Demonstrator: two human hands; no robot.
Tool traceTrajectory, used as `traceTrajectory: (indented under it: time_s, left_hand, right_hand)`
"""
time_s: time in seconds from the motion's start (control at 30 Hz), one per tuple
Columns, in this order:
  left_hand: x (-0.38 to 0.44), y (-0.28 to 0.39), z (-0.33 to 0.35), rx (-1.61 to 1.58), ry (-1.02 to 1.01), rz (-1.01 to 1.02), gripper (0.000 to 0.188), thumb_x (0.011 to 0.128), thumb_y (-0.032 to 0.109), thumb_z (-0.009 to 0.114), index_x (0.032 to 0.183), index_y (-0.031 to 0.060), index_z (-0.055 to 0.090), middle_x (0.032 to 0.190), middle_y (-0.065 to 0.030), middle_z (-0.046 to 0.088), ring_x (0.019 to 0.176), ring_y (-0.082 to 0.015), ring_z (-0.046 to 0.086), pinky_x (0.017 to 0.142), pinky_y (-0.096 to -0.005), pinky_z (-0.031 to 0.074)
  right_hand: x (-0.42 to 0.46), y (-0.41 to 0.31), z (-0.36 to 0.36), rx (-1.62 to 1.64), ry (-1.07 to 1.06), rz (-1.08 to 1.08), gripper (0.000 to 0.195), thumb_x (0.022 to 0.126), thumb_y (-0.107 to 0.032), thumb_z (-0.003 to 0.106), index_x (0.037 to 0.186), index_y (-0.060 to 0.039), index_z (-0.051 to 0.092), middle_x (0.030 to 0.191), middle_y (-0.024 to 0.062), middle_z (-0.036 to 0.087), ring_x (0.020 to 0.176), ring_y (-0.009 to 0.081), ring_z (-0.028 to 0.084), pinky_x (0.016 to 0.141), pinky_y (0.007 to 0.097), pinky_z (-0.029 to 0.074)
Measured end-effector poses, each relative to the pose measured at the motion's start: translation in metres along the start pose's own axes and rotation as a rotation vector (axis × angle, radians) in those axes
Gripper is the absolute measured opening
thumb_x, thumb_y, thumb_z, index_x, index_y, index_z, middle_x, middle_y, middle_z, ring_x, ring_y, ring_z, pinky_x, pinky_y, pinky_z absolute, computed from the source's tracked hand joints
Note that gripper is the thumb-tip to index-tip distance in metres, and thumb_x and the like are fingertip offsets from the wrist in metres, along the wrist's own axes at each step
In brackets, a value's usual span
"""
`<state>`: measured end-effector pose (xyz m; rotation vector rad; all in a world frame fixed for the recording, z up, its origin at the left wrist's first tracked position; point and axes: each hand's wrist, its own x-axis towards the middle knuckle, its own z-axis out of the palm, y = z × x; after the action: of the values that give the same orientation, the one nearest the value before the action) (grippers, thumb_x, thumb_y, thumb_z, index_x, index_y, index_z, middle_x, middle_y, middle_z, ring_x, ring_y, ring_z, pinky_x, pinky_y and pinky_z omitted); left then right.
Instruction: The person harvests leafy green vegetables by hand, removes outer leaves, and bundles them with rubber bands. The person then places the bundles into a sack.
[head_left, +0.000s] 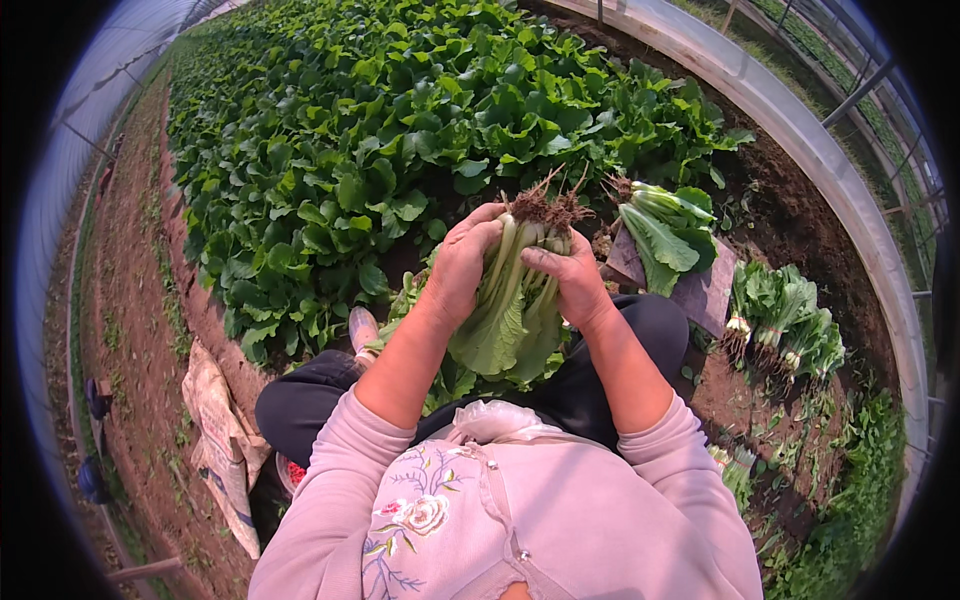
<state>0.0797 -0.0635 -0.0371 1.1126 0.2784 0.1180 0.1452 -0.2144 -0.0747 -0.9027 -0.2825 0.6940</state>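
Both my hands clasp one bunch of leafy greens (499, 322), its soil-brown roots pointing away from me and its leaves hanging toward my lap. My left hand (471, 259) wraps the pale stems from the left. From the right, my right hand (566, 274) grips them, its thumb lying across the front of the stems. Just beyond my right hand, a second loose bunch of greens (664, 229) rests with its roots on the far side, partly on a flat board (705, 289). More green leaves lie under the held bunch, between my legs.
A dense bed of leafy plants (360, 135) fills the ground ahead. At right, several tied bunches (784, 319) lie on soil, with another bundle (735, 472) nearer me. A crumpled woven sack (221, 442) and a container of red items (289, 474) are at left. Plastic sheeting (810, 142) curves along the right.
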Motion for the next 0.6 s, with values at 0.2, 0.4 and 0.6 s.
traceTrajectory:
  time_s: [0.2, 0.4, 0.6]
  left_hand:
    - [0.010, -0.009, 0.008, -0.024, 0.008, 0.042, 0.037, 0.096, 0.010, 0.044, 0.129, -0.0016, 0.055, 0.116, -0.0087, 0.066, 0.102, -0.0154, 0.063, 0.092, -0.0288, 0.048]
    - [0.008, -0.008, 0.008, -0.157, -0.016, -0.023, 0.036, 0.095, 0.008, 0.047, 0.129, -0.0003, 0.055, 0.115, -0.0093, 0.065, 0.101, -0.0167, 0.064, 0.091, -0.0310, 0.052]
    - [0.020, -0.001, 0.003, -0.211, -0.037, 0.048, 0.014, 0.095, 0.010, 0.063, 0.107, 0.0036, 0.065, 0.100, -0.0047, 0.069, 0.087, -0.0128, 0.066, 0.077, -0.0275, 0.056]
  right_hand:
    - [0.000, -0.003, 0.002, 0.057, -0.039, 0.065, 0.044, 0.080, -0.002, 0.075, 0.121, -0.0043, 0.059, 0.109, 0.0028, 0.067, 0.096, 0.0159, 0.065, 0.088, 0.0336, 0.052]
    - [0.003, 0.001, -0.001, -0.070, -0.046, 0.063, 0.046, 0.076, -0.005, 0.080, 0.118, -0.0053, 0.062, 0.106, 0.0003, 0.066, 0.095, 0.0111, 0.062, 0.088, 0.0291, 0.051]
    - [0.004, -0.002, 0.001, -0.074, -0.089, 0.031, 0.047, 0.075, -0.004, 0.080, 0.118, -0.0050, 0.062, 0.105, -0.0003, 0.066, 0.094, 0.0095, 0.062, 0.085, 0.0269, 0.051]
